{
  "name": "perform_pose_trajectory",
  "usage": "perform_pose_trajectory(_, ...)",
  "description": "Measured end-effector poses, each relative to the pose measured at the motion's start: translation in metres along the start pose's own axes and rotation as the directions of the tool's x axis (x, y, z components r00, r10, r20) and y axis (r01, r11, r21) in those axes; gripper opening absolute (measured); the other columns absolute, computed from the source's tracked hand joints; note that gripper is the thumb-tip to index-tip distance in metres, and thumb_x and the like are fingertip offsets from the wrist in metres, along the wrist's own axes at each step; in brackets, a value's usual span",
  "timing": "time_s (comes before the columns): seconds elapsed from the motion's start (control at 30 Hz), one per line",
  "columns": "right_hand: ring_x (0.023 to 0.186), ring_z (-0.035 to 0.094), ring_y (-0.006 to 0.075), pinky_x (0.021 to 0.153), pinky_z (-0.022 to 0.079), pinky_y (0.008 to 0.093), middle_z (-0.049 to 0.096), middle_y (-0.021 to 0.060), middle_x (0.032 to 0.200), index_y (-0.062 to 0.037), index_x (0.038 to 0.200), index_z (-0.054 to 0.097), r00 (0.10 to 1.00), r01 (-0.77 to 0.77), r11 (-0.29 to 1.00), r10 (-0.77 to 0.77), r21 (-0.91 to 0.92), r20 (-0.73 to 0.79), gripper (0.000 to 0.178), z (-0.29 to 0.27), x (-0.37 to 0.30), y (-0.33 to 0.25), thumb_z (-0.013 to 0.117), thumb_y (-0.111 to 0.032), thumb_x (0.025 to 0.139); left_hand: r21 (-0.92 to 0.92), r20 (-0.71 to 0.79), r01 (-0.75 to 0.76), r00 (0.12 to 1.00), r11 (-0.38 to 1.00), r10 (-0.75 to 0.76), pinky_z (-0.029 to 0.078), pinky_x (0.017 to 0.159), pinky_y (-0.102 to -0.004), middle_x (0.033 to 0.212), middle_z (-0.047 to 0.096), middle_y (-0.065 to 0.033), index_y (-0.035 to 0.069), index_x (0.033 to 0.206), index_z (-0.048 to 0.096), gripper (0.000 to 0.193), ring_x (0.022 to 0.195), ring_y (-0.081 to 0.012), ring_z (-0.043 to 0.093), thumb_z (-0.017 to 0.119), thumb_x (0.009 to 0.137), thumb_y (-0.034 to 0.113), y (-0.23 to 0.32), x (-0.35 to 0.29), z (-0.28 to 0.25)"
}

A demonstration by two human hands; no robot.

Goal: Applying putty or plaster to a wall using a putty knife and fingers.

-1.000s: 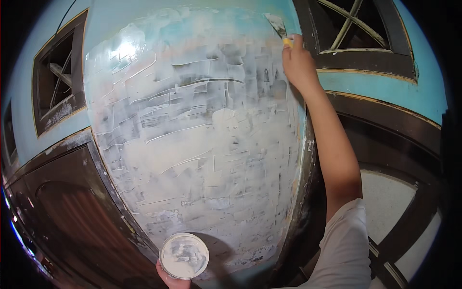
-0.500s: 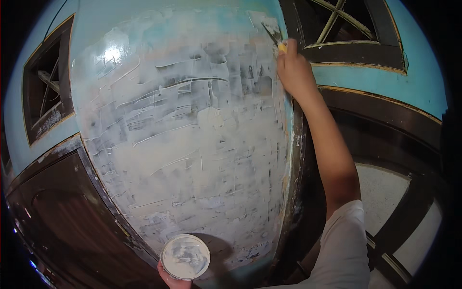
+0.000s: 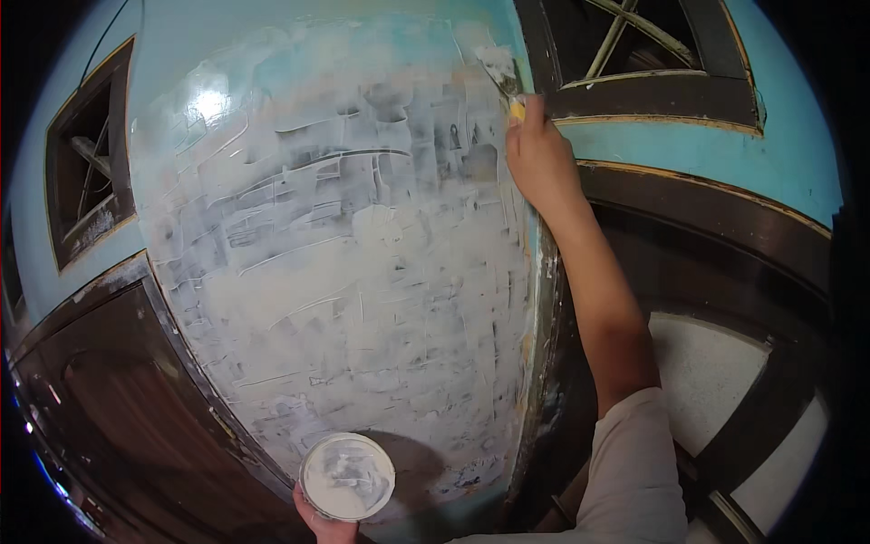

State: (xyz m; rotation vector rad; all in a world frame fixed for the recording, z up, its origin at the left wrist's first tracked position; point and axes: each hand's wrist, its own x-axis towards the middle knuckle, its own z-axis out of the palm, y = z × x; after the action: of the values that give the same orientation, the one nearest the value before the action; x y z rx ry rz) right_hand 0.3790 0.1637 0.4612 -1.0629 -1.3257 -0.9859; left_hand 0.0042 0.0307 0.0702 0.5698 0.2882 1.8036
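My right hand (image 3: 542, 150) is raised to the wall's upper right, fingers closed round the yellow handle of a putty knife (image 3: 504, 88). The blade lies against the wall by a patch of white filler (image 3: 495, 62), close to the right door frame. Low in the middle, my left hand (image 3: 326, 524) grips a round tub (image 3: 347, 476) from its left and underside. White paste coats the inside of the tub, which tilts toward me. Between the hands stretches a wall (image 3: 344, 263) smeared with whitish filler, ridged and streaked, with turquoise paint showing along the top.
A dark wooden door (image 3: 118, 399) and a small crossed-bar vent window (image 3: 91, 154) flank the wall on the left. At right are a brown door frame (image 3: 707, 199), another crossed-bar vent (image 3: 634, 41) and pale panels (image 3: 711, 372). A dark cable (image 3: 102, 45) hangs at upper left.
My right hand and the putty knife have shifted slightly left and down along the wall's right edge. The tub stays in my left hand at nearly the same place.
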Motion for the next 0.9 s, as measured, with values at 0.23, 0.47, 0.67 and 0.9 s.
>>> perform_pose_trajectory(0.23,0.068,0.062,0.0459,0.060,0.051,0.0514,0.061,0.0279,0.078,-0.0016,0.106,0.035,0.996,-0.067,0.997,0.064,0.035,0.064,0.026,0.006,0.021,0.006,0.050,-0.015,0.091,-0.164,0.080,0.015,0.997,0.986,-0.002,0.043,0.100,-0.0432,0.133,0.047,-0.0150,0.004,0.134,0.034,0.057,0.118,-0.0272,0.050,0.057,0.089,0.028,-0.008,-0.003,0.010)
perform_pose_trajectory(0.47,0.071,0.062,0.0459,0.061,0.051,0.0530,0.061,0.0262,0.078,-0.0004,0.111,0.035,0.999,-0.037,0.999,0.037,0.022,0.007,0.029,-0.011,0.001,0.003,0.050,-0.015,0.091,0.152,0.004,-0.065,0.998,0.986,0.065,0.042,0.099,-0.0432,0.129,0.054,-0.0100,0.007,0.128,0.049,0.047,0.116,-0.0271,0.052,0.038,0.095,0.038,-0.005,-0.007,0.029)
perform_pose_trajectory(0.67,0.072,0.062,0.0456,0.062,0.051,0.0531,0.061,0.0268,0.083,-0.0009,0.109,0.036,0.995,-0.042,0.997,0.035,0.065,0.098,0.028,0.010,0.024,-0.003,0.051,-0.016,0.091,-0.078,-0.043,0.103,0.993,0.992,-0.107,0.041,0.100,-0.0435,0.125,0.058,-0.0083,0.008,0.124,0.056,0.050,0.116,-0.0271,0.053,0.036,0.093,0.041,-0.012,-0.007,0.038)
perform_pose_trajectory(0.9,0.068,0.062,0.0447,0.059,0.051,0.0515,0.061,0.0258,0.080,-0.0015,0.111,0.036,1.000,0.026,0.992,-0.026,0.120,-0.006,0.030,0.002,-0.045,-0.005,0.053,-0.014,0.090,-0.093,-0.074,0.085,0.993,0.992,-0.091,0.041,0.100,-0.0443,0.124,0.058,-0.0098,0.007,0.124,0.055,0.051,0.116,-0.0283,0.052,0.034,0.093,0.041,-0.005,-0.012,0.038)
